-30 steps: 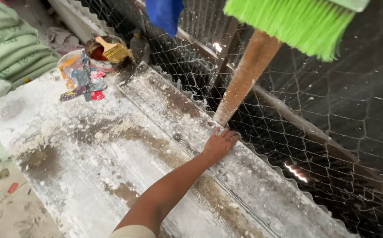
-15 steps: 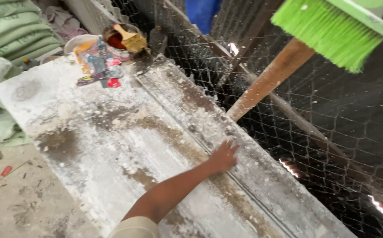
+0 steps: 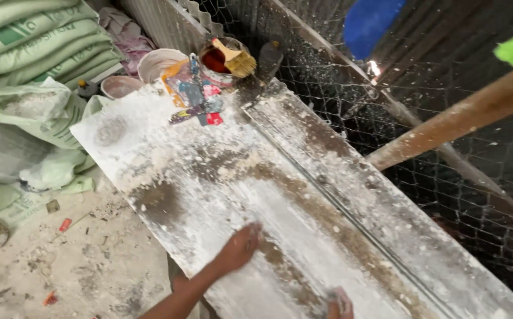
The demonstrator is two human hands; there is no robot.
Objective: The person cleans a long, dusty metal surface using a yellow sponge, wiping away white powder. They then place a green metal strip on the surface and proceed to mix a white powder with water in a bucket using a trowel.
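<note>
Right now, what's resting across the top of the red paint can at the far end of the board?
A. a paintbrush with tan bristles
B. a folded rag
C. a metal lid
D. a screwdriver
A. A paintbrush with a pale handle and tan bristles lies across the rim of the red paint can, at the far end of the white-dusted board that the left hand presses on.

We see a long white-dusted board (image 3: 280,195) running from ten o'clock down to four o'clock, streaked with brown patches. At its twelve o'clock end sit a paint can (image 3: 216,66) with a brush (image 3: 237,59) across it and a heap of colourful wrappers (image 3: 196,97). At six o'clock, two hands press flat on it.
</note>
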